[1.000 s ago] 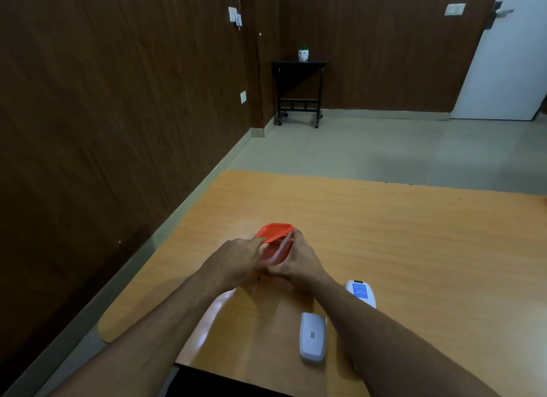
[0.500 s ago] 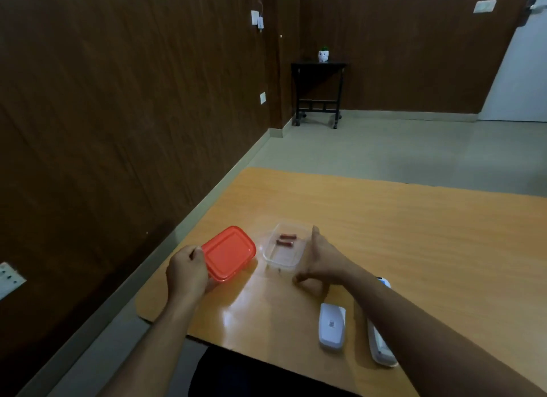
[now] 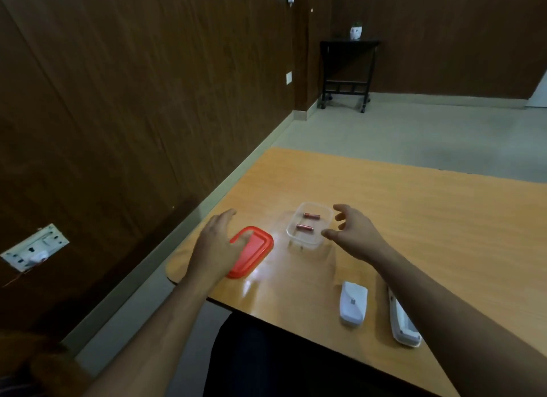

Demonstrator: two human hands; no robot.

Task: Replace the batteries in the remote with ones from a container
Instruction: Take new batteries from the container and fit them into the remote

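A clear plastic container [image 3: 307,240] stands uncovered on the wooden table [image 3: 414,219], with two reddish batteries [image 3: 305,227] lying in it. Its red lid [image 3: 256,250] lies flat on the table to the left. My left hand [image 3: 216,245] hovers over the lid's left end with fingers spread and nothing in it. My right hand [image 3: 353,232] is open just right of the container, thumb near its front right corner. Near the front edge lie the white battery cover [image 3: 352,303] and the white remote [image 3: 403,322], partly hidden by my right forearm.
The table's left edge runs close to a dark wood-panelled wall with a socket plate [image 3: 34,250]. A black side table [image 3: 346,71] with a small white pot stands far off on the grey floor.
The lid came off the container and was set down on the table to the left. My left hand has let go of it and opened. My right hand lifted and spread beside the container.
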